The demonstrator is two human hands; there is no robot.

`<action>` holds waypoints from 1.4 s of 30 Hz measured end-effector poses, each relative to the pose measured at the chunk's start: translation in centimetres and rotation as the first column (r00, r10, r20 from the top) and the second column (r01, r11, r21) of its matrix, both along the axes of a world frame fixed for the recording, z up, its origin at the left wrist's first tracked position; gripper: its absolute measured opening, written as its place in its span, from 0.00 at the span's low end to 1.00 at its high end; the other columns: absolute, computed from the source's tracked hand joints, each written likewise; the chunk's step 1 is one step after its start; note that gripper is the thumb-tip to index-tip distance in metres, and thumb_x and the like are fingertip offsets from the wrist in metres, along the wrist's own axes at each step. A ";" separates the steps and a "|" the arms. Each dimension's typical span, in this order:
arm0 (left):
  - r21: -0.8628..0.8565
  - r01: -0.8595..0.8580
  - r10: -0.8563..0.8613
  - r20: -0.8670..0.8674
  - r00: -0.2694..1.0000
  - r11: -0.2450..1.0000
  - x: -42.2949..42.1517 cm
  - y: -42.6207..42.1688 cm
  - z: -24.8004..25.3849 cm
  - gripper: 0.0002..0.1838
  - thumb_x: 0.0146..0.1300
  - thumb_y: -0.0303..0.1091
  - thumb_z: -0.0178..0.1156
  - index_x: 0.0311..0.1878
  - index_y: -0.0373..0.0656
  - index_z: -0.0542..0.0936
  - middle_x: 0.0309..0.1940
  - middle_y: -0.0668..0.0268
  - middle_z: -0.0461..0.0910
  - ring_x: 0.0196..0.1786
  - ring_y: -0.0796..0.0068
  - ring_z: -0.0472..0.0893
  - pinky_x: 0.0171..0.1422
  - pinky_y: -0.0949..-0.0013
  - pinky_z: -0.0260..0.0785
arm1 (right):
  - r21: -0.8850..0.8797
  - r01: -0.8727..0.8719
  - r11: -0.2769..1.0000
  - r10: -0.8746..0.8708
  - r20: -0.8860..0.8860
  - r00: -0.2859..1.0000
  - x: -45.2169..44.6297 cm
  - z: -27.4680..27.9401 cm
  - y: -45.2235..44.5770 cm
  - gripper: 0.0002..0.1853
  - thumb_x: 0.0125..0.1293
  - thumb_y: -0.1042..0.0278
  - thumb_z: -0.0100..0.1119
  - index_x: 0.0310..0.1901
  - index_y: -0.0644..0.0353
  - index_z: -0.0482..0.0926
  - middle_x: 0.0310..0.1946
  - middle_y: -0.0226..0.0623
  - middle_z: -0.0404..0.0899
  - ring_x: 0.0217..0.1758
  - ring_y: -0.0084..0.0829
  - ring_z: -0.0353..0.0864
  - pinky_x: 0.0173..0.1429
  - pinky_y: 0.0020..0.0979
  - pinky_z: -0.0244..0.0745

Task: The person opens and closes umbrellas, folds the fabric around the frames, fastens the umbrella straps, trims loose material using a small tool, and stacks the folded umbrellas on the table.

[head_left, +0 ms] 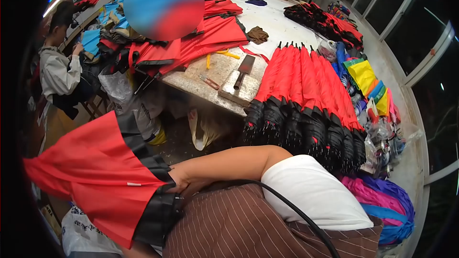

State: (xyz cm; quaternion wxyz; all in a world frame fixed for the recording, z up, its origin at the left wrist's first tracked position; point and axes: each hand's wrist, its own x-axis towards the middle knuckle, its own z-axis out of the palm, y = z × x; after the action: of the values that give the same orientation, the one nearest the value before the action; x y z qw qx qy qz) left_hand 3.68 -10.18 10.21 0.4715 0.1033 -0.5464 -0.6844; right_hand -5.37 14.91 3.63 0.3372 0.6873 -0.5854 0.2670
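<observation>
R hand (179,179) clamps red umbrella's (107,162) black hem, off bench's (189,82) near edge; L hand (139,250) mostly hidden, grip unclear. Sagging cloth could snag on plastic bag (86,234) b/c it's close.

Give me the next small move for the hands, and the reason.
Probably gather the red canopy inward, toward the right hand: its panels fan out loosely to the left, while that hand is already at its black border.

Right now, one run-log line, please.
right hand: at black hem | left hand: hidden | umbrella: red, part-open | folded umbrellas: table edge
</observation>
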 end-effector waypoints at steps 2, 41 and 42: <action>0.076 0.061 -0.061 -0.006 0.998 0.995 -0.4 -0.7 -0.2 0.34 0.63 0.55 0.51 0.64 0.39 0.65 0.64 0.56 0.65 0.63 0.55 0.67 0.67 0.54 0.60 | 0.013 -0.052 0.999 0.052 -0.025 0.998 0.2 0.1 -0.3 0.24 0.52 0.60 0.62 0.53 0.53 0.76 0.53 0.39 0.77 0.58 0.34 0.73 0.62 0.37 0.65; 0.560 0.312 -0.231 -0.212 0.950 0.768 -4.8 -2.0 -5.0 0.30 0.62 0.46 0.49 0.64 0.39 0.67 0.66 0.58 0.65 0.67 0.58 0.65 0.73 0.54 0.53 | -0.216 0.224 0.950 -0.093 0.491 0.866 -3.4 1.7 -1.3 0.21 0.47 0.73 0.69 0.45 0.62 0.76 0.35 0.41 0.78 0.35 0.41 0.79 0.37 0.34 0.77; 0.526 0.153 -0.113 -0.109 0.988 0.836 -5.2 -2.2 -7.1 0.27 0.63 0.47 0.48 0.60 0.39 0.71 0.60 0.59 0.72 0.61 0.58 0.72 0.69 0.56 0.60 | -0.151 0.257 0.955 -0.131 0.560 0.818 -3.4 1.9 -1.2 0.20 0.47 0.73 0.69 0.45 0.61 0.77 0.34 0.41 0.79 0.34 0.39 0.80 0.36 0.32 0.76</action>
State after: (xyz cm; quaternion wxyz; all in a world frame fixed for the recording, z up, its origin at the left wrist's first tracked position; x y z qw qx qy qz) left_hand -1.55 -12.39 3.15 0.3953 0.1668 -0.3230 -0.8435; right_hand -8.74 13.67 5.56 0.2565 0.4777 -0.6910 0.4781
